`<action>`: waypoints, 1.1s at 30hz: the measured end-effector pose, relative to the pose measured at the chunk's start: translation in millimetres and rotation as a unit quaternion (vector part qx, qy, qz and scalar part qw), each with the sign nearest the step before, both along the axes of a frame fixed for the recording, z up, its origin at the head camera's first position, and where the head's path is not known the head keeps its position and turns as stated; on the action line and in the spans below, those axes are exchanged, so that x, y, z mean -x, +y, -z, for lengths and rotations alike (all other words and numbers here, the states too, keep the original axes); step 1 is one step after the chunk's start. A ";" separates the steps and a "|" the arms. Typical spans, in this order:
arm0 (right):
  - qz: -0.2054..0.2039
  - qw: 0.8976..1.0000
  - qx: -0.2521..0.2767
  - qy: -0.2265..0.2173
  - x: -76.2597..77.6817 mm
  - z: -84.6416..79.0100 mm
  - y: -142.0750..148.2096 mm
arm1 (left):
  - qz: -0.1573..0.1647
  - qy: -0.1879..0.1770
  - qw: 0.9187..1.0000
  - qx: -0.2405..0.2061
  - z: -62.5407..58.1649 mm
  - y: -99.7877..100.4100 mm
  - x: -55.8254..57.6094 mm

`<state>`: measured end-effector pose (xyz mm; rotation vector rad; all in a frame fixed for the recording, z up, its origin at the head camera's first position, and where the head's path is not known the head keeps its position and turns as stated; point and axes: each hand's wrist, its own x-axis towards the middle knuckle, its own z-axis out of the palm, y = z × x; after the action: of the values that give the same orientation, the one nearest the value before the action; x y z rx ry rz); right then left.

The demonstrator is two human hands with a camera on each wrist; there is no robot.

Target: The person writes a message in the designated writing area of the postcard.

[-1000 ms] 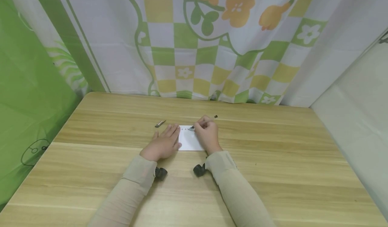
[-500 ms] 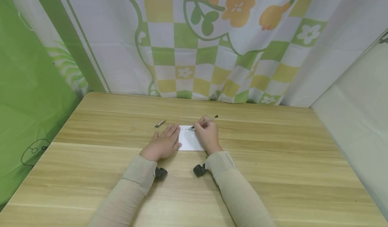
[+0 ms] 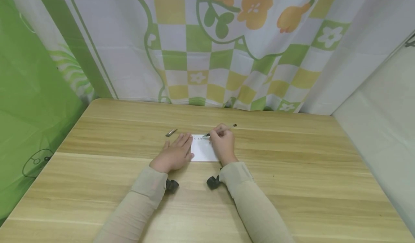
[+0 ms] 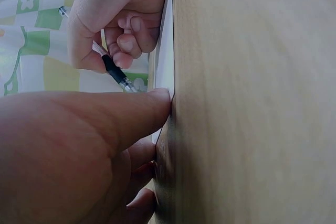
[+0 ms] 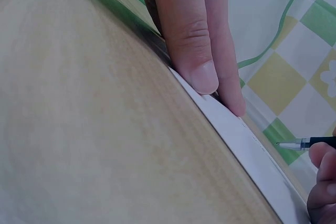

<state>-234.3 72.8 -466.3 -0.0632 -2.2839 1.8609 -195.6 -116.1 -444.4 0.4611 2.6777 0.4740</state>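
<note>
A small white sheet of paper (image 3: 202,151) lies on the wooden table, with a short row of dark marks along its top edge. My left hand (image 3: 175,154) rests flat beside it, thumb and fingertips pressing the paper's left edge. In my right hand (image 3: 223,144) a pen (image 5: 310,143) with a dark grip and clear tip is pinched between thumb and fingers. The pen's tip points left, close over the row of marks; in the right wrist view it shows lifted above the paper. The other right fingers curl under, near the paper's right side, in the left wrist view.
A pen cap (image 3: 171,132) or similar short dark piece lies beyond my left fingers. The wooden table (image 3: 308,171) reaches back to a checked floral curtain (image 3: 220,61). Dark wrist cameras (image 3: 213,182) hang under both sleeves.
My right hand has shifted slightly right, and the pen has tilted so more of its barrel and end show. Left hand and paper have stayed put.
</note>
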 end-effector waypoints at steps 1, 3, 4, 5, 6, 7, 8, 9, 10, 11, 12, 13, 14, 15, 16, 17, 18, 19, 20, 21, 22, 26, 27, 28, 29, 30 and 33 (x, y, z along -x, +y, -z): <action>0.001 1.000 0.003 -0.001 0.0 -0.2 0.1 | 0.000 -0.001 1.000 0.000 -0.1 0.0 0.0; 0.002 1.000 0.005 -0.004 0.0 -0.5 0.4 | 0.000 -0.002 1.000 0.001 -0.6 0.1 -0.1; 0.002 1.000 0.007 -0.005 -0.1 -0.6 0.5 | 0.000 -0.003 1.000 0.004 -1.5 0.2 -0.4; 0.001 1.000 0.011 -0.007 0.0 -0.2 0.6 | 0.000 -0.004 1.000 0.006 -2.7 0.5 -0.9; 0.000 1.000 0.018 -0.009 0.0 0.1 0.9 | 0.000 -0.006 1.000 0.008 -4.4 0.8 -1.6; 0.000 1.000 0.026 -0.011 -0.2 0.1 1.0 | 0.001 -0.006 1.000 0.005 -6.8 1.3 -2.8; -0.002 0.999 0.037 -0.012 -0.3 0.1 1.3 | 0.001 -0.006 1.000 0.004 -9.1 1.7 -3.8; -0.002 0.999 0.048 -0.013 -0.2 0.0 1.6 | 0.002 -0.008 1.000 0.005 -11.5 2.1 -4.8; -0.003 0.998 0.060 -0.014 0.1 0.1 2.0 | 0.002 -0.008 1.000 0.003 -13.9 2.4 -5.9; -0.003 0.997 0.071 -0.014 0.5 0.2 2.3 | 0.003 -0.008 1.000 0.001 -16.1 2.6 -7.0; -0.003 0.997 0.080 -0.014 0.8 -0.2 2.7 | 0.003 -0.007 1.000 -0.003 -17.5 2.6 -7.9; -0.003 0.996 0.087 -0.013 1.2 -0.4 3.1 | 0.004 -0.005 1.000 -0.007 -18.8 2.7 -8.5; -0.002 0.996 0.092 -0.012 1.8 -0.4 3.5 | 0.003 -0.007 1.000 -0.004 -18.8 2.8 -8.4; -0.001 0.995 0.094 -0.011 2.3 -0.5 3.9 | 0.002 -0.008 1.000 -0.002 -18.7 2.9 -8.4; 0.000 0.995 0.097 -0.011 2.7 -0.5 4.4 | 0.002 -0.009 1.000 -0.003 -17.8 2.8 -8.2; 0.001 0.995 0.098 -0.011 3.0 -0.6 4.8 | 0.002 -0.008 1.000 -0.004 -16.3 2.6 -7.8; 0.002 0.995 0.102 -0.010 3.3 -0.8 5.3 | 0.002 -0.007 1.000 -0.006 -15.2 2.6 -7.3; 0.003 0.994 0.105 -0.009 3.5 -1.0 5.6 | 0.002 -0.009 1.000 -0.006 -13.9 2.3 -6.8; 0.004 0.994 0.108 -0.008 3.6 -1.7 5.9 | 0.002 -0.009 1.000 -0.005 -12.0 2.0 -6.0; 0.005 0.994 0.111 -0.007 3.7 -2.4 6.1 | 0.003 -0.008 1.000 -0.007 -10.3 1.5 -5.4; 0.004 0.993 0.117 -0.007 3.6 -3.1 6.3 | 0.004 -0.007 1.000 -0.009 -7.8 0.8 -4.4; 0.006 0.990 0.143 -0.003 2.5 -8.4 6.0 | 0.003 -0.004 1.000 -0.009 -3.2 -0.6 -2.7; 0.005 0.989 0.151 -0.002 2.0 -9.7 5.8 | 0.003 -0.005 1.000 -0.010 -2.1 -1.0 -2.3; 0.003 0.987 0.159 0.000 1.7 -10.7 5.7 | 0.003 -0.005 1.000 -0.010 -1.4 -1.2 -2.0; 0.002 0.986 0.166 0.003 1.4 -11.7 5.5 | 0.003 -0.005 1.000 -0.009 -1.5 -1.2 -1.9; -0.001 0.985 0.173 0.005 0.8 -12.7 5.4 | 0.003 -0.005 1.000 -0.010 -0.6 -1.5 -1.4; -0.011 0.981 0.191 0.018 -1.5 -14.9 5.5 | 0.004 -0.004 1.000 -0.007 1.1 -1.9 0.0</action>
<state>-232.8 78.3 -451.5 -0.0601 -1.8804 2.2649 -195.6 -118.0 -445.5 0.4733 2.6652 0.4921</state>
